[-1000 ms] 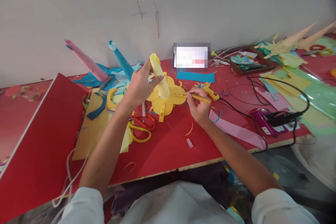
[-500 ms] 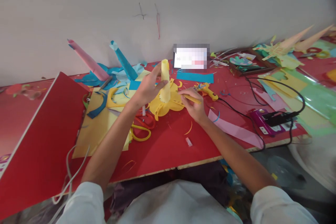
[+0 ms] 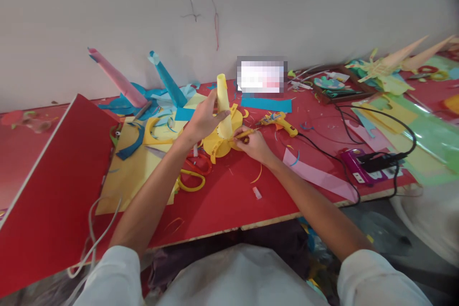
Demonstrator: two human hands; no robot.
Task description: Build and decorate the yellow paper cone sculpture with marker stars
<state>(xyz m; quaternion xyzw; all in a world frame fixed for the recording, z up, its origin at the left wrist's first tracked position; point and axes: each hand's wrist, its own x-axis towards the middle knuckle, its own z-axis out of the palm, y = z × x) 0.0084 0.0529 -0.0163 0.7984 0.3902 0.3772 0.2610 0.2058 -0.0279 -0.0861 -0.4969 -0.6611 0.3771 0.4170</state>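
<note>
A pale yellow paper tube (image 3: 224, 114) stands upright on a yellow paper base (image 3: 218, 149) with rounded lobes. My left hand (image 3: 207, 117) grips the tube from its left side, fingers partly hidden behind it. In my right hand (image 3: 254, 145) is a thin yellow pencil (image 3: 245, 133), its tip at the foot of the tube over the base. Right of the tube lies a yellow glue gun (image 3: 281, 123). Scissors with a yellow handle (image 3: 193, 181) and a red handle rest below my left hand.
Pink (image 3: 118, 79) and teal (image 3: 168, 81) paper cones lean at the back left. A blue strip (image 3: 266, 104) lies before a blurred screen (image 3: 261, 76). Further right are a pink strip (image 3: 319, 177), a purple power box (image 3: 362, 165) and black cables. A red board (image 3: 57, 186) slants at left.
My right hand has moved left with the pencil, bringing its tip to the foot of the tube. The tube leans slightly more to the left, still in my left hand.
</note>
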